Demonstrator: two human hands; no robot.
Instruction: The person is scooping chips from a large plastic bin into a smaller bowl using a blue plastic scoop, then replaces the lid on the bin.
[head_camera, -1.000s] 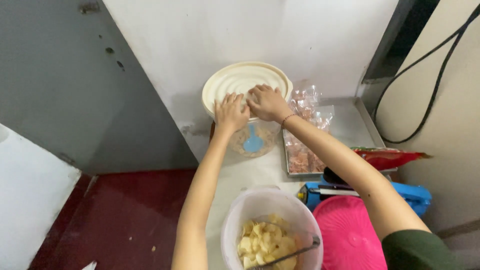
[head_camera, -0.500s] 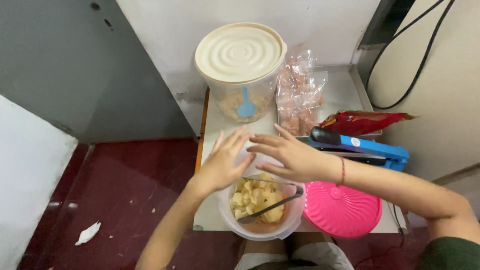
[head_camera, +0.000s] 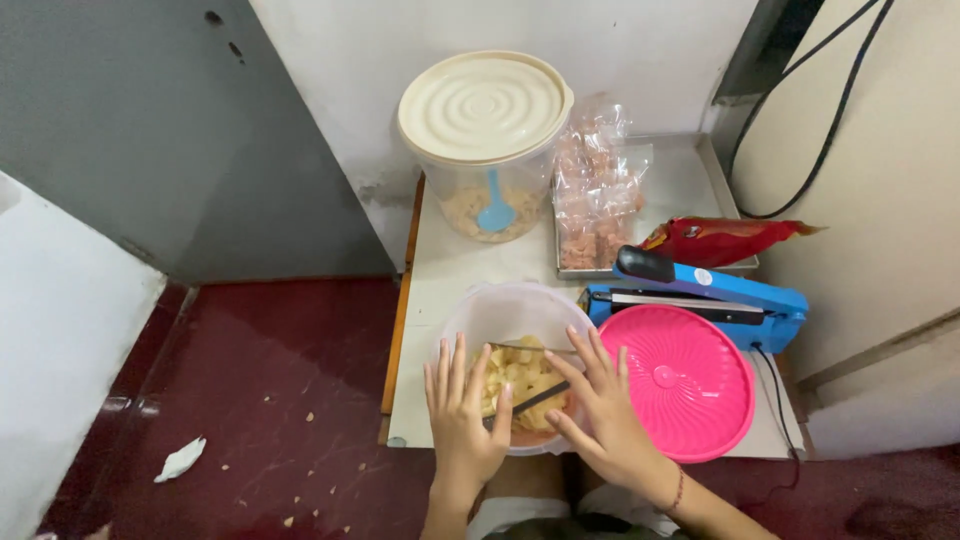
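I am seeing my left hand (head_camera: 463, 415) lying flat with its fingers spread, palm down on the near rim of the clear tub (head_camera: 512, 325), gripping nothing; my right hand (head_camera: 600, 410) is likewise spread open, resting on the tub's near right rim and holding nothing. Under my fingertips the tub is sitting at the near edge of the small table (head_camera: 440, 290), uncovered, with pale yellow chunks (head_camera: 520, 380) and a dark utensil (head_camera: 535, 400) lying in it. Its pink lid (head_camera: 675, 380) is lying just beside my right hand, touching the tub's right side and overhanging the near right corner, so I judge the covering as not yet done. Beyond that, a blue heat sealer (head_camera: 710, 295) is lying past the lid, and a cream-lidded tub (head_camera: 485, 145) with a blue scoop is standing closed at the far edge, beside filled clear bags (head_camera: 595, 195) and a red packet (head_camera: 725, 240).
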